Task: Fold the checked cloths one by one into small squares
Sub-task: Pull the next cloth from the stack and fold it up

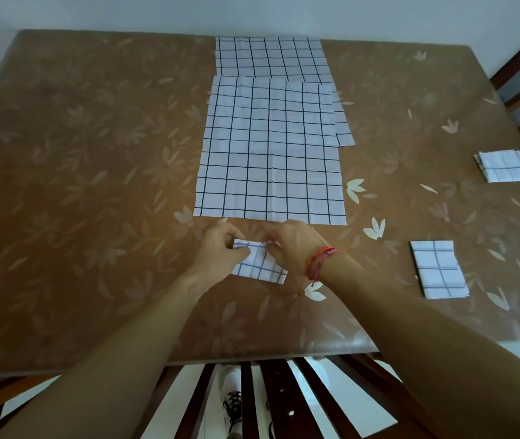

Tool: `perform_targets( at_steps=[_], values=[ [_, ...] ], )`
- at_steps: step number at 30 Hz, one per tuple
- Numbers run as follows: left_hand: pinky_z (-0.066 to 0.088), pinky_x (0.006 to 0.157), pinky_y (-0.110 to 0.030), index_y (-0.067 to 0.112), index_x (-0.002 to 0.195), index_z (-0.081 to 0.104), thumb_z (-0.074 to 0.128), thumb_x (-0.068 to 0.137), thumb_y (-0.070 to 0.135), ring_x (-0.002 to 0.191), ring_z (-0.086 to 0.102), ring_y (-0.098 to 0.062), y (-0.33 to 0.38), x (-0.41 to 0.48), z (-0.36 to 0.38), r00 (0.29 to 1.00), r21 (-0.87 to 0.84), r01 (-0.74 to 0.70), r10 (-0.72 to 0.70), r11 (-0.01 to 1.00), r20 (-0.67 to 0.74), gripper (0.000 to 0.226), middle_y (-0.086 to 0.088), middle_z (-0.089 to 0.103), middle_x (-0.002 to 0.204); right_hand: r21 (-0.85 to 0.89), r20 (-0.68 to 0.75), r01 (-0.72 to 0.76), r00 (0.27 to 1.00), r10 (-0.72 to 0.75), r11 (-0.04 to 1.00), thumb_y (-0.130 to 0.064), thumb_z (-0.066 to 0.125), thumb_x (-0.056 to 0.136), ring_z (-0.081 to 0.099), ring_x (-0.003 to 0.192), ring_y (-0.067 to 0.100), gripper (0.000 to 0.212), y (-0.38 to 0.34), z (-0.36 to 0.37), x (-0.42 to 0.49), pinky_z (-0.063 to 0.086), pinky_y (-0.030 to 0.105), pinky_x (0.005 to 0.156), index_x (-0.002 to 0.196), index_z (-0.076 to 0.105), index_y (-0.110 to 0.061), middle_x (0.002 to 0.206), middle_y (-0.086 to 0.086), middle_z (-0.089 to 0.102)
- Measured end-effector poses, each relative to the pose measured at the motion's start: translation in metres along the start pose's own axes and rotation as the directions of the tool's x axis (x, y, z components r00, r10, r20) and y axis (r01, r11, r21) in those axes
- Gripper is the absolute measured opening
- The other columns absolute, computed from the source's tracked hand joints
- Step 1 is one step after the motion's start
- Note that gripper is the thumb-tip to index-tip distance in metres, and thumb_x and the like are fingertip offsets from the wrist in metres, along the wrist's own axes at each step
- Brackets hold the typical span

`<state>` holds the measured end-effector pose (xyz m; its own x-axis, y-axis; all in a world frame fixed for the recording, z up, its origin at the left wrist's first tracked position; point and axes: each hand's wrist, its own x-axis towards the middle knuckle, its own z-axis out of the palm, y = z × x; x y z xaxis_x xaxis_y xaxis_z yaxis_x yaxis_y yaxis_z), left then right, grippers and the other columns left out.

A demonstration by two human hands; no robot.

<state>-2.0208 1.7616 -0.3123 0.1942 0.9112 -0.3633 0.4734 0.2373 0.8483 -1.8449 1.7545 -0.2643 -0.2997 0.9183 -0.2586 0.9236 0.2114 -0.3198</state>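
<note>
**A:** How will that half-folded cloth (261, 264) handle?

**B:** Light, thin and limp, I'd judge. It takes a crease, but the layers can slide over each other and over the glossy table (94, 185). It is best taken at the corners or along the free edge, with all layers pinched at once.

**A:** Where is it?

**B:** It lies on the table just below the centre of the frame, near the lower edge of the big flat cloth (271, 153).

**A:** And the fingers?

**B:** The left hand (220, 250) curls its fingers round the upper left corner. The right hand (295, 245) has its fingertips bunched on the upper edge and seems to pinch it, though blur hides the exact hold. The cloth's lower half lies free, showing between the two wrists.

**A:** Any done?

**B:** Two lie at the right of the frame: the near square (439, 269) and the far square (502, 166).
</note>
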Motion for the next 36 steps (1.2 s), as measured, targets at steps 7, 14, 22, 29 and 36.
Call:
perform_targets(
  at_steps=[7,14,22,29,36],
  values=[
    [0.053,0.076,-0.022,0.016,0.098,0.064,0.073,0.084,0.010,0.097,0.066,-0.011,0.003,-0.033,-0.007,0.973,-0.316,0.151,-0.198,0.937,-0.122,0.018,0.001,0.067,0.113,0.319,0.271,-0.461,0.881,0.387,0.828,-0.037,0.065,0.077,0.068,0.076,0.011,0.015,0.108,0.127,-0.002,0.057,0.031,0.075,0.083,0.073,-0.027,0.078,-0.006,0.071],
    [0.059,0.079,-0.036,0.002,0.100,0.067,0.067,0.087,0.001,0.088,0.072,-0.024,0.006,-0.066,-0.004,0.967,-0.494,0.207,-0.253,0.844,-0.028,0.013,-0.011,0.073,0.097,0.733,0.020,-0.334,0.881,0.472,0.593,-0.011,0.072,0.078,0.068,0.075,0.018,0.006,-0.006,0.020,-0.055,0.059,0.038,0.074,0.083,0.073,-0.008,0.075,-0.001,0.070],
    [0.058,0.069,-0.029,0.008,0.092,0.067,0.071,0.083,0.002,0.086,0.070,-0.020,-0.004,-0.074,-0.020,0.968,-0.372,0.152,-0.214,0.916,-0.132,0.012,-0.008,0.071,0.093,0.810,0.085,-0.355,0.858,0.506,0.467,-0.018,0.070,0.086,0.070,0.064,0.028,0.017,-0.031,0.031,-0.063,0.061,0.038,0.061,0.069,0.066,-0.018,0.069,0.006,0.071],
    [0.059,0.067,-0.028,0.013,0.086,0.072,0.066,0.088,0.008,0.083,0.071,-0.017,-0.021,-0.067,-0.029,0.964,-0.316,0.156,-0.214,0.936,-0.157,0.008,-0.006,0.072,0.095,0.759,0.030,-0.357,0.855,0.518,0.545,-0.022,0.070,0.084,0.069,0.068,0.017,0.012,-0.039,0.043,-0.053,0.059,0.029,0.066,0.073,0.073,-0.019,0.067,-0.004,0.069],
    [0.057,0.060,-0.027,0.011,0.087,0.065,0.070,0.084,0.001,0.079,0.068,-0.019,-0.033,-0.059,-0.030,0.954,-0.238,0.173,-0.223,0.956,-0.201,0.010,-0.009,0.068,0.092,0.752,0.047,-0.399,0.826,0.562,0.524,-0.024,0.076,0.079,0.068,0.068,0.013,0.018,-0.037,0.061,-0.038,0.057,0.029,0.067,0.064,0.068,-0.029,0.067,-0.009,0.069]
  ],
)
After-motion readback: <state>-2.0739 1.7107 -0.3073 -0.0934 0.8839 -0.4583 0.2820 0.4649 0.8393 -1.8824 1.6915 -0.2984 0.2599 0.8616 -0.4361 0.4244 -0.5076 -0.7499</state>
